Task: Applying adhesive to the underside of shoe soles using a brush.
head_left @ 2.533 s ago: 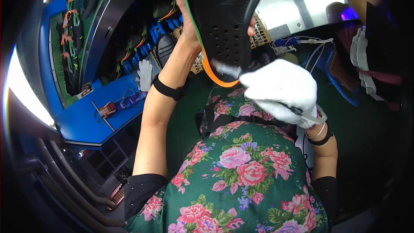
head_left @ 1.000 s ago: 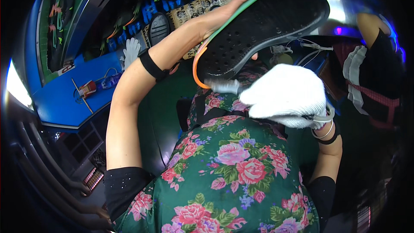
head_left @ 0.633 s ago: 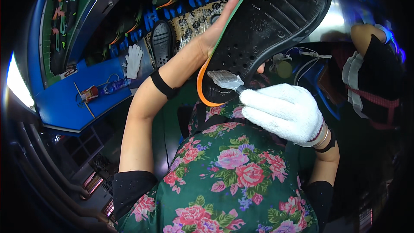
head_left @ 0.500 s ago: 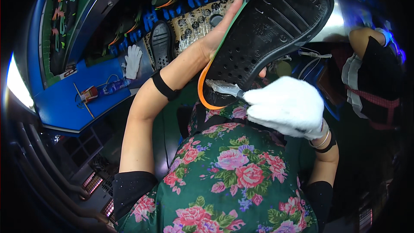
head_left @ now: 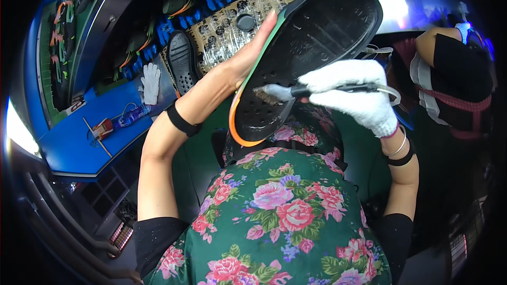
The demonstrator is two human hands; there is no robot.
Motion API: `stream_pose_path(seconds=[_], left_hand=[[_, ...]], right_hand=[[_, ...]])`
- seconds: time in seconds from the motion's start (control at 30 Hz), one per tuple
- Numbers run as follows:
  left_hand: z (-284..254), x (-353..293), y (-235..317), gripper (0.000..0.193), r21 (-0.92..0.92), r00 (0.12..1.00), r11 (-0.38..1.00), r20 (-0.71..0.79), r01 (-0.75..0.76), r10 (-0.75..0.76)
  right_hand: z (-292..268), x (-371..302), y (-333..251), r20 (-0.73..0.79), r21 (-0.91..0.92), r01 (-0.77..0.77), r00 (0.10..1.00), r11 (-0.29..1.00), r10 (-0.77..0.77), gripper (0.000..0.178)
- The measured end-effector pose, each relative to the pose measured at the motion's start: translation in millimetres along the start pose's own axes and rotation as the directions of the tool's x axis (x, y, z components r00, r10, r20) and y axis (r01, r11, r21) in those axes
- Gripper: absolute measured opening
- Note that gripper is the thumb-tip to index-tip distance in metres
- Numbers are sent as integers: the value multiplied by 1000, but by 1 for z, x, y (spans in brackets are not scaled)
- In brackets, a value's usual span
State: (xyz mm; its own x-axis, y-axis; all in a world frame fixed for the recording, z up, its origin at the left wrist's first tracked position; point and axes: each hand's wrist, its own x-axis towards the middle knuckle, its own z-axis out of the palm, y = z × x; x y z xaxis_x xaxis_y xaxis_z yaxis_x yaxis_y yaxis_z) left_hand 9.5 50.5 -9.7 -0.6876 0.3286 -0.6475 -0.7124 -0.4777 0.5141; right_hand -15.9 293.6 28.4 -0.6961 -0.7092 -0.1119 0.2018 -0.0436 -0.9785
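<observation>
A large black shoe sole (head_left: pixel 322 37), with a green and orange edge, is held up tilted in front of me. My bare left hand (head_left: pixel 254 47) grips its left edge; the thumb or finger along that edge shows, and the other fingers are hidden behind the sole. In a white glove, my right hand (head_left: pixel 346 95) is closed around the dark handle of a brush (head_left: pixel 277 94). The brush's bristles touch the lower part of the sole, among its small holes. A wet-looking sheen lies on the black surface near the orange end.
Beyond my left forearm, another black sole (head_left: pixel 182 58) lies by a tape-covered board (head_left: pixel 222 37) carrying a round grey lid (head_left: pixel 245 22). A blue table (head_left: pixel 74 148) at left holds a white glove (head_left: pixel 151 83) and a blue bottle (head_left: pixel 132 116). Another person's arm (head_left: pixel 438 53) is at right.
The sole has shifted left and down and is tilted more away. The brush has moved up from near the orange end to the holes, and my right hand has risen.
</observation>
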Motion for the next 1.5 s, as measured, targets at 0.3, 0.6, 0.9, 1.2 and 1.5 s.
stream_pose_path(seconds=[0.3, 0.6, 0.9, 1.2, 1.5], left_hand=[[-24, -15, -20, 105, -309, 901, 888, 376, 342, -216], [-3, 3, -24, 78, -415, 944, 900, 328, 136, 9], [-11, 3, -23, 51, -247, 960, 969, 273, 14, 56], [26, -11, -11, 86, -801, 932, 573, 322, 174, 167], [60, 6, -31, 100, -665, 831, 745, 445, 57, 333]], right_hand=[[-56, -6, 0, -266, -366, 176, 921, 914, -284, 23], [-22, 11, -18, -170, -468, 285, 900, 837, -402, 19], [-25, 8, -34, 15, -594, 392, 879, 702, -477, 19], [-13, -19, -50, -28, -669, 398, 830, 628, -557, 21], [-14, -26, -70, -129, -775, 335, 747, 536, -652, 18]])
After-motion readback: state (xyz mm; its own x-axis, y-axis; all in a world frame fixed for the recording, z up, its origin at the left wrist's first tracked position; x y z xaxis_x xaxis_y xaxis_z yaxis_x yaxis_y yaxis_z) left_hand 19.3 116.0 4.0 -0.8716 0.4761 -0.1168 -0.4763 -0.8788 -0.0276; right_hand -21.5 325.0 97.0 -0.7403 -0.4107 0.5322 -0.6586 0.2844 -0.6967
